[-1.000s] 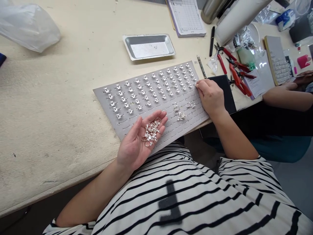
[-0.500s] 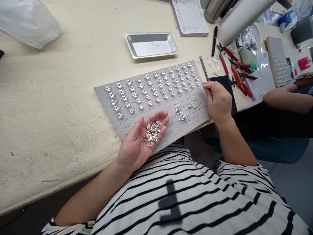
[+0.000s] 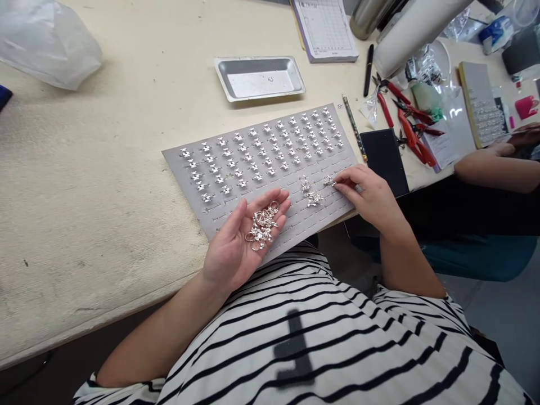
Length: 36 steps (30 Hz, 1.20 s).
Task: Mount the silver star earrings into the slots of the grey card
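My left hand (image 3: 232, 244) lies palm up over the near edge of a grey slotted ring display pad (image 3: 185, 185), holding a small heap of silver rings (image 3: 262, 225) in its hollow. Rows of silver rings (image 3: 261, 152) with bright tops stand in the slots across the pad's far part. On the nearer rows lies a loose pile of rings (image 3: 314, 198), with a few more just beyond it. My right hand (image 3: 367, 194) reaches over the pad's right side, thumb and forefinger pinched on a silver ring (image 3: 328, 180) at its surface.
Behind the pad sits a shallow metal tray (image 3: 261, 79) with a small item in it. To the right are a pen (image 3: 354, 126), a dark flat pad (image 3: 386, 160) and several red-handled pliers (image 3: 409, 132). A co-worker's arm (image 3: 489, 169) rests at the far right. A white plastic bag (image 3: 46, 45) stands at left.
My right hand has moved left and nearer, from the pad's right edge to the loose rings, and now pinches one. My left hand has stayed nearly still.
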Motion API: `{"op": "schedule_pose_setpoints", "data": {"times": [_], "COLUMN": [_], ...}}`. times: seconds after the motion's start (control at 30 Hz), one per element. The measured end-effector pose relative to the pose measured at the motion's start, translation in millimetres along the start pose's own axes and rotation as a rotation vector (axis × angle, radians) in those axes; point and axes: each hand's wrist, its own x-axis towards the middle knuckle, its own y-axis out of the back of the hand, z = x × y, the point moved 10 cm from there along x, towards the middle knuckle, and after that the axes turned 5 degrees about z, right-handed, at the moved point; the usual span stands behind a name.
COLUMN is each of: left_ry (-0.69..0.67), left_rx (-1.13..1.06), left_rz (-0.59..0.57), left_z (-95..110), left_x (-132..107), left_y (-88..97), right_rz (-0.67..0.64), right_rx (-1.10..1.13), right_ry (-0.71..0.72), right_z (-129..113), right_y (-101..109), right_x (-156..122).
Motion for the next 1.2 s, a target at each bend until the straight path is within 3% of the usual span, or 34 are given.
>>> {"op": "schedule_pose_setpoints", "data": {"times": [0.3,0.5,0.77,0.93,1.2], "left_ry": [0.001,0.011,0.017,0.018,0.013], "left_rx": [0.002,0.000,0.012,0.018,0.017], "left_rz": [-0.005,0.005,0.036,0.030,0.021], "left_z": [0.7,-0.1,-1.0,-0.8,0.0], "left_x": [0.0,0.3,-0.7,-0.2,-0.4], "left_y": [-1.6,-1.1,1.2,1.1,-0.1], "right_rz": [0.001,-0.113,0.028,0.097,0.161], "right_rx": [-0.156,-0.230,-0.160,-0.115,-0.149], "right_ry": [-0.139,-0.097,-0.141,-0.083,-0.162], "right_z": [19.7,26.2,44.4,46.0,42.5], "right_y": [19.6,10.0,13.2,16.1,20.8], "right_x": [37.0,57.5,63.9,64.0,55.5]}}
